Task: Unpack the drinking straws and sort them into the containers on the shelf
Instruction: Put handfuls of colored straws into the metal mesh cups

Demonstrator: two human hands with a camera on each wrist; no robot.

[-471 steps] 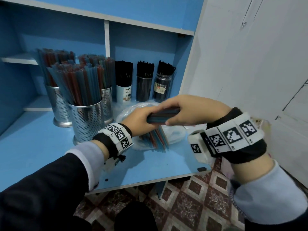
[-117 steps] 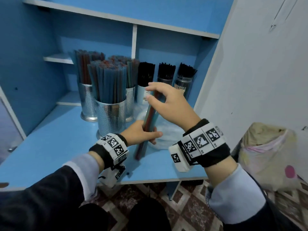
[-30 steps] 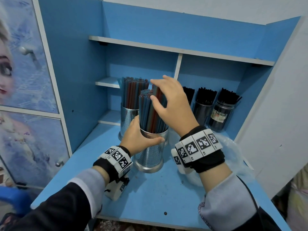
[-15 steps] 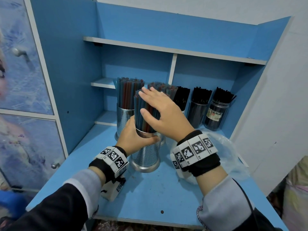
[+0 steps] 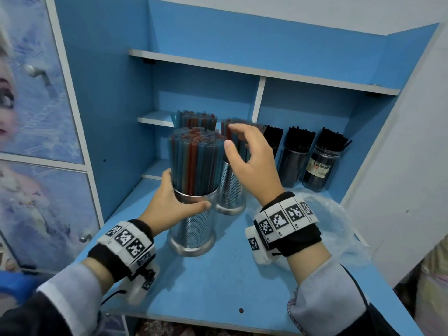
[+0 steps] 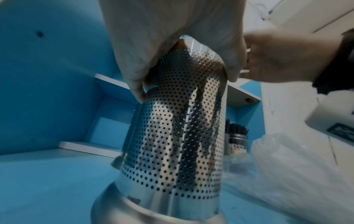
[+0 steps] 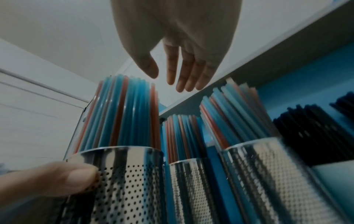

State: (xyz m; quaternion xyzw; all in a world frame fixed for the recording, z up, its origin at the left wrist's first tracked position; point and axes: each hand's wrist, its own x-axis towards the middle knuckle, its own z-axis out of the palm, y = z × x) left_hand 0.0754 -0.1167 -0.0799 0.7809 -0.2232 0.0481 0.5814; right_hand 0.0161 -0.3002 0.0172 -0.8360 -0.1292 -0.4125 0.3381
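A perforated steel cup (image 5: 194, 226) (image 6: 172, 136) (image 7: 124, 181) packed with blue and red straws (image 5: 196, 161) (image 7: 122, 112) stands at the front of the blue shelf (image 5: 218, 282). My left hand (image 5: 174, 209) (image 6: 172, 50) grips the cup just under its rim, thumb (image 7: 63, 178) in front. To the right of the straw tops, my right hand (image 5: 244, 151) (image 7: 172, 65) hovers open and empty, fingers relaxed. Two more steel cups (image 5: 230, 190) (image 7: 268, 174) of blue and red straws stand behind.
Three jars of black straws (image 5: 317, 163) line the back right. A crumpled clear plastic bag (image 5: 322, 224) (image 6: 287, 174) lies on the shelf at the right. White walls bound the right side, a cupboard door (image 5: 36, 141) the left.
My right hand has lifted off the straw tops and moved slightly right, now empty; a second ago it was pressing straws into the front cup. The left hand keeps its hold.
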